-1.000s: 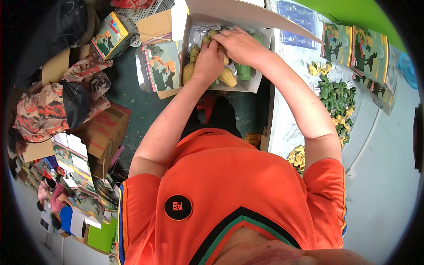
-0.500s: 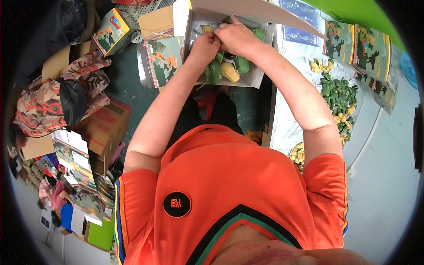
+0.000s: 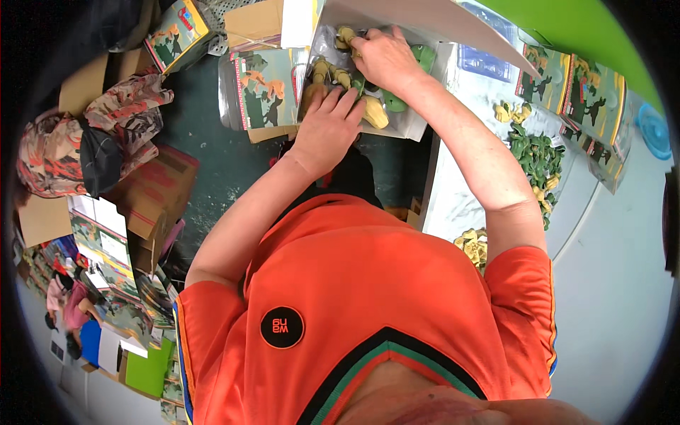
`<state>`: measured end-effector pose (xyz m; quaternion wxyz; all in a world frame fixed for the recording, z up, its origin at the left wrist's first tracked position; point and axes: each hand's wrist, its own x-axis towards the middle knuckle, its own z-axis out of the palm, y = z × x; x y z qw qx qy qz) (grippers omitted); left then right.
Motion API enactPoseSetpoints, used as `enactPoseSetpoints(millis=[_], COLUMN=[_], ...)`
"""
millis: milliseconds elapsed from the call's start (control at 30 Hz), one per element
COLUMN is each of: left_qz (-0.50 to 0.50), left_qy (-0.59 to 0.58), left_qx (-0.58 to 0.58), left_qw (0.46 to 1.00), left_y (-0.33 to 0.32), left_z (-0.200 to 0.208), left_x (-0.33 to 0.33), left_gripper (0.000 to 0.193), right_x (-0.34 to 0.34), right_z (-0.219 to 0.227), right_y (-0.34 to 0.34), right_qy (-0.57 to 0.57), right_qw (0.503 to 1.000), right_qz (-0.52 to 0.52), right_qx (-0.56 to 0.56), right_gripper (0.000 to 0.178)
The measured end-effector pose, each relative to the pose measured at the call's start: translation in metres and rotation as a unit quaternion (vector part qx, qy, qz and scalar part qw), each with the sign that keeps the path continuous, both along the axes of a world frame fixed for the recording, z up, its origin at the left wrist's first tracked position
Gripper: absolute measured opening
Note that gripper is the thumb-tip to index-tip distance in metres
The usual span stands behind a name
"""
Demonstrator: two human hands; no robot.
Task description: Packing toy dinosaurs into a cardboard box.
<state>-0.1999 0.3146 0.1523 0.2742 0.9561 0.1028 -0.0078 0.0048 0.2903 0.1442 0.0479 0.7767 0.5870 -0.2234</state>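
An open white box (image 3: 440, 74) holds a clear plastic tray with green and yellowish-tan moulded toy pieces. My left hand (image 3: 322, 138) lies over the box's near left part, palm down, fingers spread on the pieces there. Farther in, my right hand (image 3: 388, 62) has its fingers curled at a tan toy piece (image 3: 345, 35), its fingertips against that piece's right end. A yellow toy piece (image 3: 375, 113) lies near the front wall, below my right hand. Beside it sits a rounded green piece (image 3: 394, 101). My palms hide part of the contents.
On the white table at right lie a pile of green toy parts (image 3: 535, 152), yellow parts (image 3: 471, 244) and clear blister trays (image 3: 489, 57). Printed boxes (image 3: 595, 92) stand behind them. Left are a printed carton (image 3: 265, 88), a camouflage jacket (image 3: 53, 159) and brown cardboard boxes (image 3: 152, 188).
My left hand has come away from my right, moved toward the near left of the box and spread out. Tan pieces at the left of the tray now show. My right hand has shifted slightly.
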Motion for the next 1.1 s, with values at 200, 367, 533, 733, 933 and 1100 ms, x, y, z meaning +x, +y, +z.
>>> enactPoseSetpoints(millis=[200, 367, 533, 733, 933, 1100], left_qz=[0.005, 0.011, 0.025, 0.029, 0.021, 0.011], left_qy=[-0.007, -0.011, -0.015, -0.017, -0.040, -0.107], left_qx=[0.034, 0.020, -0.011, -0.056, 0.004, 0.073], left_qw=[0.999, 1.000, 1.000, 0.998, 0.999, 0.992], left_y=[-0.003, -0.009, -0.011, -0.013, -0.010, -0.003], left_z=[-0.022, -0.026, -0.026, -0.024, -0.018, -0.001], left_x=[0.000, -0.001, -0.004, -0.006, -0.015, -0.022], left_gripper=[0.043, 0.044, 0.049, 0.057, 0.051, 0.039], right_x=[0.000, 0.013, 0.005, 0.000, 0.005, -0.005], right_z=[-0.006, -0.008, -0.003, -0.030, -0.043, -0.049], right_y=[0.006, 0.028, 0.039, 0.046, 0.046, 0.054], right_qy=[-0.028, 0.052, 0.055, 0.049, 0.033, -0.034], right_qw=[0.995, 0.988, 0.978, 0.972, 0.972, 0.965], right_qz=[0.074, 0.032, 0.003, 0.050, 0.022, 0.047], right_qx=[-0.056, -0.145, -0.202, -0.226, -0.230, -0.254], right_gripper=[0.021, 0.025, 0.029, 0.031, 0.029, 0.029])
